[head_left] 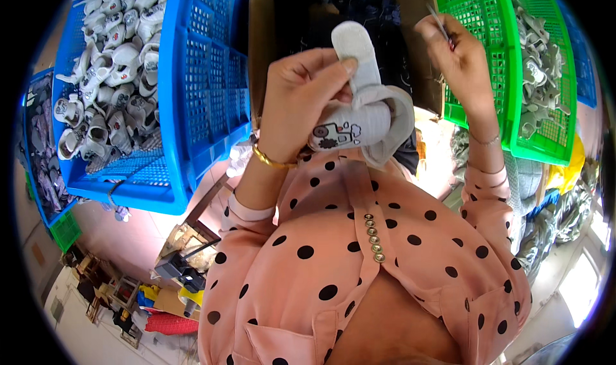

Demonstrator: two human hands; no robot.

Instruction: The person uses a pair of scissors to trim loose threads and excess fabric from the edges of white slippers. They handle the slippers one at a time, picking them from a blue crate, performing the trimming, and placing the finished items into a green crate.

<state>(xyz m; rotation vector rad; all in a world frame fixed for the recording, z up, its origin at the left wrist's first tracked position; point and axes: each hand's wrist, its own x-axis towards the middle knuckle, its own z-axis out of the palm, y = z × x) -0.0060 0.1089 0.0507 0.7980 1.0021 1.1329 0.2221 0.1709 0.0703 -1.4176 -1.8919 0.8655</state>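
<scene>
My left hand [298, 92] grips a small white shoe upper [366, 126] in front of my chest, thumb and fingers pinching its strap [355, 41]. The strap sticks up with a rounded end. A cartoon vehicle in dark outline with touches of red decorates the side of the upper. Off to the right, apart from the upper, my right hand [463, 63] is closed around small scissors [439, 22]. Their thin pointed metal blade juts up past the fingers, and a bit of red shows at the handle; the palm hides the remainder.
At left a blue plastic crate [173, 108] is heaped with similar white shoe uppers [122, 63]. A cardboard box [420, 57] with dark contents stands ahead. On the right, a green crate [513, 76] holds more pale pieces [534, 63]. Bags [552, 217] lie beyond it.
</scene>
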